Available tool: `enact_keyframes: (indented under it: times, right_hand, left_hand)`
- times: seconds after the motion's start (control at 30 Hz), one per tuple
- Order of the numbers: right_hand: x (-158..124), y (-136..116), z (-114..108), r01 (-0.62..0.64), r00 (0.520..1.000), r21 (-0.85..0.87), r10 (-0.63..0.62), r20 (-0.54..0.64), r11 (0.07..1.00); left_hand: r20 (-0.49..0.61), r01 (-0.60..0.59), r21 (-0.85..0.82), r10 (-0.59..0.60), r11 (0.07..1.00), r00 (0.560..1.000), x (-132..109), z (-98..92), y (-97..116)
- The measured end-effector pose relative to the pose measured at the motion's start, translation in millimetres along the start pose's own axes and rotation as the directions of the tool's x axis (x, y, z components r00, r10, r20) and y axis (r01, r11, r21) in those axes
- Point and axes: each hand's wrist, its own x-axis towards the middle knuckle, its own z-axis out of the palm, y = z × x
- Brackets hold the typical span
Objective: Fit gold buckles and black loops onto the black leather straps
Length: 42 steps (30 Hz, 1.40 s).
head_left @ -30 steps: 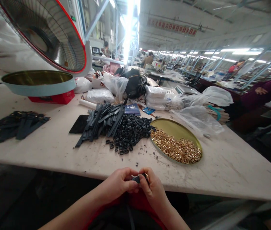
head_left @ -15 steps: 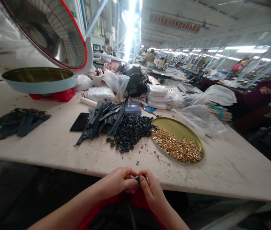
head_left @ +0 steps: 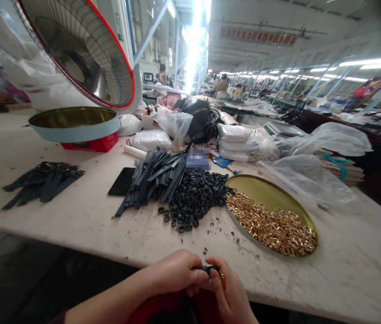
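Dark piece (head_left: 207,269) partly hidden by hands (head_left: 178,272), caged fan (head_left: 75,67) cut off at top, blue packet (head_left: 197,161) blurred

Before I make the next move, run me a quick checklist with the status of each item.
1. Dark piece gripped: ok, between the fingers of the left hand and right hand.
2. Gold part in view: ok, showing at the right hand's fingers.
3. Dark piece and gold part joined: cannot tell, fingers cover them.
4. Gold hardware available: ok, heaped in the round tray.
5. Black loops clear of the tray: not ok, the heap appears to reach its rim.
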Motion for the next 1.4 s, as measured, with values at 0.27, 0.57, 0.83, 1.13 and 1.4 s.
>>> enact_keyframes:
  times: [0.27, 0.57, 0.83, 1.13, 1.4]
  right_hand:
    - [23, 8, -8, -0.03, 0.999, -0.003, 0.03, 0.017, 1.0]
    - [69, 37, -14, -0.017, 0.993, -0.525, -0.048, -0.109, 0.851]
    - [63, 37, -15, 0.002, 0.985, -0.472, -0.083, -0.149, 0.881]
    - [81, 3, -5, 0.108, 0.989, -0.559, -0.144, -0.02, 0.822]
    - [111, -6, 33, 0.039, 0.999, -0.591, -0.044, 0.007, 0.806]
  left_hand:
    - [-0.127, -0.065, 0.329, 0.112, 0.942, 0.986, 13, -4.2, 15]
    - [-0.755, 0.493, 0.601, 0.243, 0.629, 0.61, 61, -138.1, 11]
    - [-0.786, 0.546, 0.59, 0.267, 0.595, 0.557, 55, -139.4, -1]
    - [-0.804, 0.558, 0.566, 0.256, 0.607, 0.537, 29, -123.9, -17]
    - [-0.811, 0.489, 0.547, 0.286, 0.679, 0.51, 21, -120.0, -26]
